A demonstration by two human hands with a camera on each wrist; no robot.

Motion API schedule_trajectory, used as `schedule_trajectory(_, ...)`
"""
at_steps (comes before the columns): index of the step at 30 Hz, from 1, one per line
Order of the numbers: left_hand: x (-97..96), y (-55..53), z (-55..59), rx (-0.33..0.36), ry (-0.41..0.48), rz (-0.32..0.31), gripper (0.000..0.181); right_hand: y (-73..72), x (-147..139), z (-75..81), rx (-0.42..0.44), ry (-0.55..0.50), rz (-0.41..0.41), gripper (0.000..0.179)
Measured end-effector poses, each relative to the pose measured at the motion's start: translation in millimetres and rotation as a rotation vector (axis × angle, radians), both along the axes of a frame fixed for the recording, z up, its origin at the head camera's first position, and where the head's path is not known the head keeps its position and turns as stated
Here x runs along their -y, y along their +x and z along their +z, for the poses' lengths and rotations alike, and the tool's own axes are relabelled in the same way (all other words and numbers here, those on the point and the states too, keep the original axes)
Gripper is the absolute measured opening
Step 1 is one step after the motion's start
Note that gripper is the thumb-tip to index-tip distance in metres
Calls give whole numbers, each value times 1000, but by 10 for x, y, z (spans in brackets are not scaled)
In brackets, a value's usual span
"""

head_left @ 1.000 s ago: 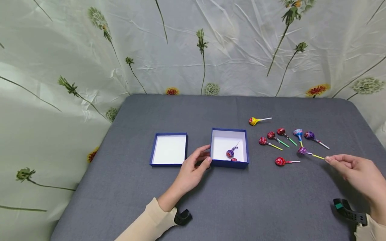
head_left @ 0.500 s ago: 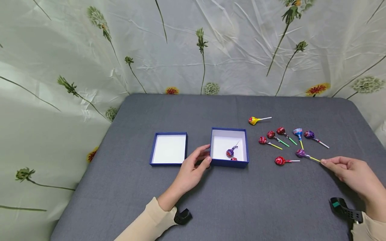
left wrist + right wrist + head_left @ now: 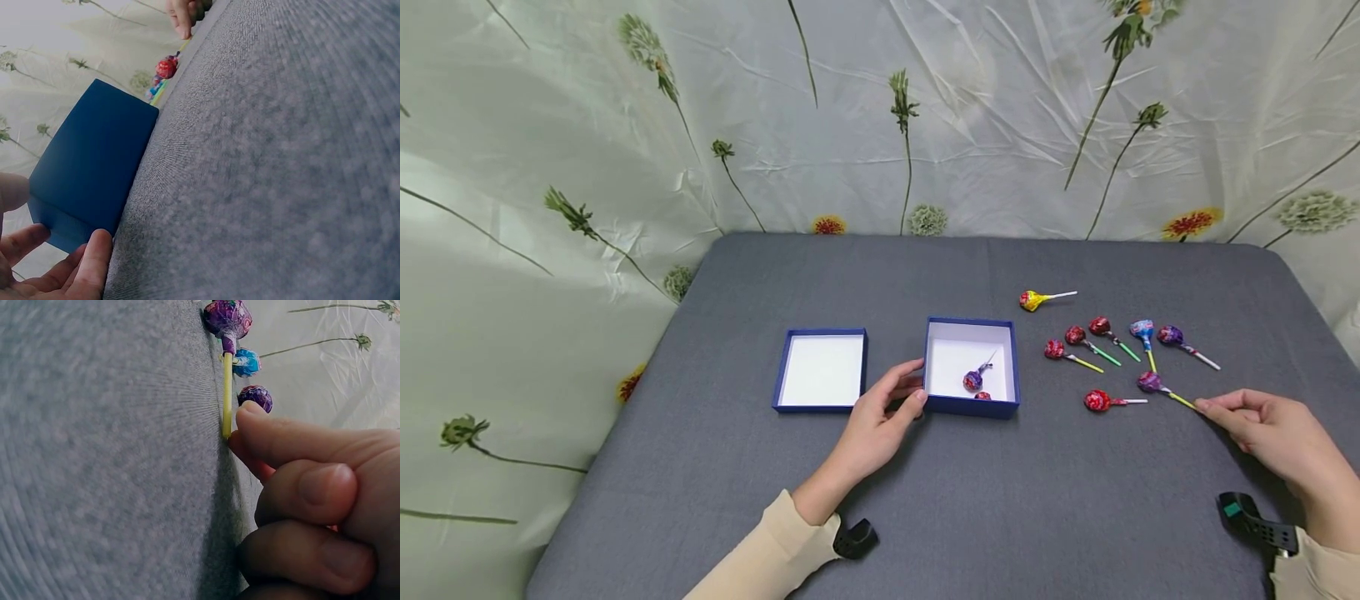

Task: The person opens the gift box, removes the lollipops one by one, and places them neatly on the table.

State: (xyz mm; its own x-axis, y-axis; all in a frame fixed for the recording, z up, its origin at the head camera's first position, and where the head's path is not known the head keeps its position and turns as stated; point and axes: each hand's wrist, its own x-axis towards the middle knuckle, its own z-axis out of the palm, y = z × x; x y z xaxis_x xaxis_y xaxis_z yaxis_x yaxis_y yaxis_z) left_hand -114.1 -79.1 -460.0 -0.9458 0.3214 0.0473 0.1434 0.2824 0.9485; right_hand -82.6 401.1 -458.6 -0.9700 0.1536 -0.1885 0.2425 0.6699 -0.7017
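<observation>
In the head view my left hand rests its fingers and thumb against the left side of a blue box with a white inside. A purple lollipop and part of a red one lie in it. My right hand pinches the yellow stick's end of another purple lollipop between thumb and forefinger. The right wrist view has that lollipop lying close along the cloth, fingertips at the stick's end. The left wrist view shows fingers touching the box.
A shallow blue-rimmed lid lies left of the box, white inside up. Right of the box lie a yellow lollipop, a blue one, a second purple one and several red ones, among them a front one. Grey cloth covers the table.
My right hand has moved a little left with the purple lollipop, then has stayed nearly still over the last half second. The left hand and box have not moved.
</observation>
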Motion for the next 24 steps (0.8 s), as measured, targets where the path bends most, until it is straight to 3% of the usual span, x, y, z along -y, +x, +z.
schedule_trajectory(10, -5, -5, -23, 8, 17, 8, 43, 0, 14, 50, -7, -38, -71, 17)
schedule_trajectory(17, -8, 3, -13, 21, 1, 15, 43, -2, 40, 188, -63, -71, -77, 14)
schedule_trajectory(24, -7, -3, -9, 4, 14, 8, 43, -56, 148, 335, -60, 38, -42, 21)
